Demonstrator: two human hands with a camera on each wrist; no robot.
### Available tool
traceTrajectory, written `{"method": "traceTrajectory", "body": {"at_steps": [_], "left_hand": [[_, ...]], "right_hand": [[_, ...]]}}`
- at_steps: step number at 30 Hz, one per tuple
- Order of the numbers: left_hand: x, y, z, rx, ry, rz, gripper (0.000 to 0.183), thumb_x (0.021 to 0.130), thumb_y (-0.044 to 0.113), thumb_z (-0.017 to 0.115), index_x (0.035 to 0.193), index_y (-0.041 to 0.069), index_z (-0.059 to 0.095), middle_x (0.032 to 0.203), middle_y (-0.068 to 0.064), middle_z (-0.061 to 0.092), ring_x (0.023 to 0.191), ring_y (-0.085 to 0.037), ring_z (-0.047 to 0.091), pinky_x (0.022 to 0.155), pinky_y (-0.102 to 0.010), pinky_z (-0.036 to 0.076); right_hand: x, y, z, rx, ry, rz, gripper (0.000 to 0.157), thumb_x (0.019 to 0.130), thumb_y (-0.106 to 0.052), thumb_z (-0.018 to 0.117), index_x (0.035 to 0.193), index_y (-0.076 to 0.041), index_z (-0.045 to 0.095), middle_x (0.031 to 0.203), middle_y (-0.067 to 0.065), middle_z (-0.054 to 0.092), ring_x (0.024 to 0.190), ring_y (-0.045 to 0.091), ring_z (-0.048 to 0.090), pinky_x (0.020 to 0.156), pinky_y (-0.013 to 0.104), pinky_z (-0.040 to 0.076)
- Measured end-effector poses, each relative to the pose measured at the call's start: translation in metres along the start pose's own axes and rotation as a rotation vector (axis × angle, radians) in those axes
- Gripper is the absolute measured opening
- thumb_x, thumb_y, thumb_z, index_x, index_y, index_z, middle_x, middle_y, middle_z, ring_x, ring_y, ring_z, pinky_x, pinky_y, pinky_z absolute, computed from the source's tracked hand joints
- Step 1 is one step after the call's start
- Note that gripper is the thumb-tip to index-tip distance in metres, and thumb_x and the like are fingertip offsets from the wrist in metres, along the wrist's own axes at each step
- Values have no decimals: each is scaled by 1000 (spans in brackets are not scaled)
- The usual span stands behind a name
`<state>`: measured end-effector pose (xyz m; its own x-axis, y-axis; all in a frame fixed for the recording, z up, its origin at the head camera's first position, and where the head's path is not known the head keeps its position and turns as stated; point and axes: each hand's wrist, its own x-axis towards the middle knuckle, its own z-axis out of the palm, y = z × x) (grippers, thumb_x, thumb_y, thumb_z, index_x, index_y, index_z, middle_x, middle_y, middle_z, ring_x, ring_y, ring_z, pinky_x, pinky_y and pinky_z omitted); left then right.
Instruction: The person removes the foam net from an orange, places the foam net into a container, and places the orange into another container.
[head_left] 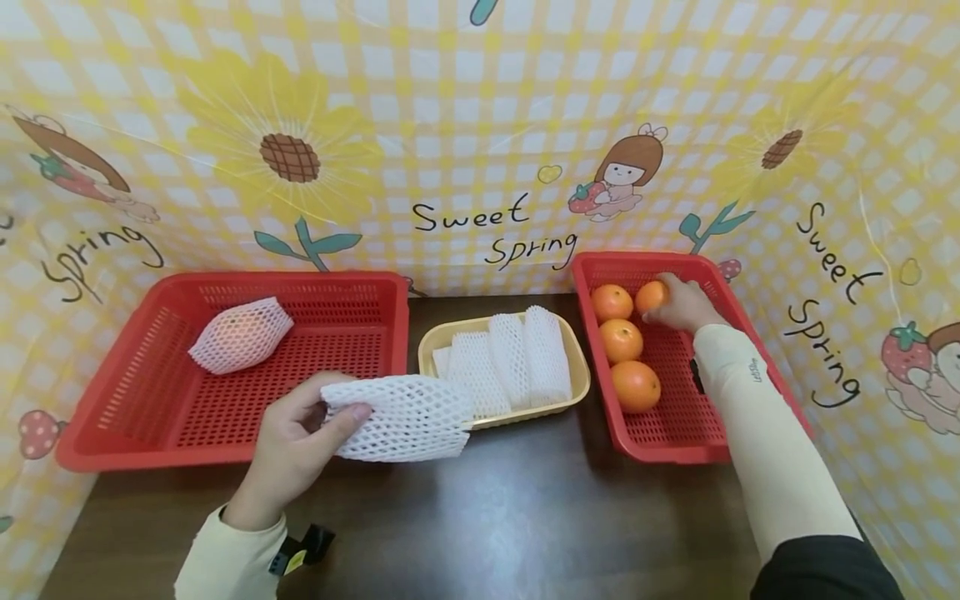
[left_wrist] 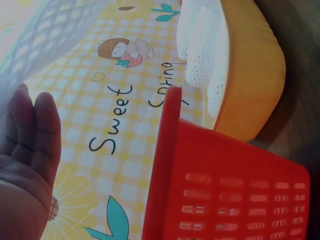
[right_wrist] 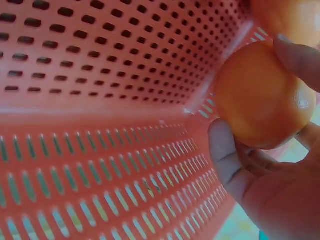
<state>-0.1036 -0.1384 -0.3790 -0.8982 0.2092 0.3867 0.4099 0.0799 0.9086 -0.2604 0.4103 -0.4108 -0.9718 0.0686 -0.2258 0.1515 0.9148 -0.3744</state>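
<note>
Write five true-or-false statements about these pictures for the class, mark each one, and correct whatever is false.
1. The right hand grips a bare orange. True.
2. The left hand holds a white mesh sleeve. True.
3. The yellow tray stands between the left basket and the right basket. True.
4. The left basket holds three wrapped fruits. False: it holds one wrapped fruit.
5. The yellow tray is empty. False: folded mesh sleeves lie in it.
</note>
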Motion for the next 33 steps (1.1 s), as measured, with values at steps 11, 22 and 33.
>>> {"method": "traceTrajectory", "body": {"at_steps": [11, 22, 33], "left_hand": [[-4, -1, 3, -20, -8, 36, 33, 83, -19, 66, 110, 0, 68, 99, -8, 70, 80, -14, 66, 64, -23, 55], [-4, 0, 8, -4, -11, 44, 33, 83, -19, 67, 110, 0, 68, 99, -8, 70, 79, -14, 66, 63, -23, 56], [-3, 0, 10, 3, -25, 41, 33, 84, -18, 67, 111, 0, 68, 100, -7, 70, 80, -14, 67, 63, -25, 56]], "right_hand": [[6, 5, 18, 27, 20, 17, 92, 88, -25, 75, 153, 7, 19, 140, 42, 36, 127, 57, 38, 105, 67, 31], [3, 1, 16, 96, -9, -3, 96, 90, -27, 74, 158, 1, 12, 147, 40, 27, 133, 55, 32, 107, 68, 28], [-23, -13, -3, 186, 28, 27, 90, 98, -31, 64, 162, -9, 5, 159, 34, 14, 143, 52, 20, 108, 71, 23]]}}
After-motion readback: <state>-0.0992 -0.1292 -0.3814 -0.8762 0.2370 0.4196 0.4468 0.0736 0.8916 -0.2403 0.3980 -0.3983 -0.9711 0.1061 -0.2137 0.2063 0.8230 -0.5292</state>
